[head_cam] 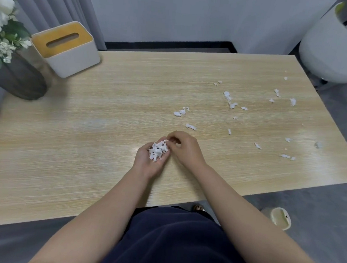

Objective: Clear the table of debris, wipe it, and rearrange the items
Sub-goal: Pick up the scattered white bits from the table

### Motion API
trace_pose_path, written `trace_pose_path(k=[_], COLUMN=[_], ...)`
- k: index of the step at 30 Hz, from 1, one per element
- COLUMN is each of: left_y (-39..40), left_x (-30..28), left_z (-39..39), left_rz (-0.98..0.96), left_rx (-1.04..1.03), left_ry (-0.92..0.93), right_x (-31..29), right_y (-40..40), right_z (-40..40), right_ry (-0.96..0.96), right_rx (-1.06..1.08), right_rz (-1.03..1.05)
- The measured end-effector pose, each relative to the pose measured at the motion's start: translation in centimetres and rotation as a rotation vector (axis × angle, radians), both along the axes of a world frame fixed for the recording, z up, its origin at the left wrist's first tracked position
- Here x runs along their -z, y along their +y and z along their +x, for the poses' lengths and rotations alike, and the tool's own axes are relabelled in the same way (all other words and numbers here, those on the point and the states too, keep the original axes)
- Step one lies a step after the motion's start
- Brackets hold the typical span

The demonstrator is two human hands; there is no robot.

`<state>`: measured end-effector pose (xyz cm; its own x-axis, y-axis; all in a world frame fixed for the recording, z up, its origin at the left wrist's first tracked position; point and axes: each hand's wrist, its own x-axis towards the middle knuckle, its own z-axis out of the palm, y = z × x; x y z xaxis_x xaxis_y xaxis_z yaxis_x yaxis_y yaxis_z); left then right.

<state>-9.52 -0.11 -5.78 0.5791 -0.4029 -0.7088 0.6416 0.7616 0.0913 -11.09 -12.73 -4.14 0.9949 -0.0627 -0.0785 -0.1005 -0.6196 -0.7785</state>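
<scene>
White paper scraps point(158, 150) sit piled in my cupped left hand point(151, 157), held over the table point(86, 135) near its front middle. My right hand point(182, 147) pinches one scrap at the pile's edge, fingers curled. More scraps point(229, 98) lie scattered across the table's right half. Tissue box point(66, 48) and flower vase point(14, 75) stand at the far left corner.

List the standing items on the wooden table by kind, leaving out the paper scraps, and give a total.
White tissue box with yellow slotted lid: 1
Dark grey ribbed vase holding white flowers: 1
Total: 2
</scene>
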Motion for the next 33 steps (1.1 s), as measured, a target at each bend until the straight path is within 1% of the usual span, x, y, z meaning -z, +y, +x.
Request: trace_pose_path(k=[2, 4, 6, 8, 13, 15, 19, 22, 26, 29, 33], left_y=[-0.2, -0.2, -0.1, 0.2, 2.1, 2.7, 3.3, 2.6, 1.1, -0.5, -2.6], left_x=[-0.2, -0.1, 0.1, 0.3, 0.0, -0.4, -0.6, -0.6, -0.7, -0.9, -1.2], left_z=[0.1, 0.6, 1.1, 1.4, 1.7, 2.1, 2.8, 3.4, 4.1, 4.5, 4.9], left_rz=[-0.008, 0.017, 0.014, 0.007, 0.024, 0.049, 0.087, 0.099, 0.071, 0.074, 0.074], left_rx=[-0.006, 0.018, 0.035, 0.056, 0.111, 0.122, 0.164, 0.145, 0.105, 0.07, -0.032], left_ry=[-0.006, -0.026, -0.039, -0.04, -0.048, -0.043, -0.017, 0.007, 0.005, 0.01, 0.032], right_x=[-0.2, -0.3, -0.2, -0.2, -0.1, -0.2, -0.8, -0.7, 0.3, 1.5, 3.0], right_y=[0.7, 0.9, 0.9, 1.3, 2.8, 3.2, 2.6, 0.5, -3.7, -6.2, -7.8], right_z=[-0.6, -0.9, -0.9, -1.1, -1.7, -1.7, -1.4, -0.1, 2.6, 4.8, 6.4], right_ry=[0.013, 0.014, 0.005, -0.021, -0.026, -0.027, -0.04, -0.039, 0.043, 0.124, 0.193], right_rx=[-0.074, -0.122, -0.147, -0.144, -0.028, 0.009, 0.178, 0.252, 0.32, 0.271, 0.061], right_rz=[-0.01, -0.084, -0.157, -0.184, -0.085, -0.077, -0.051, -0.086, -0.162, -0.216, -0.33])
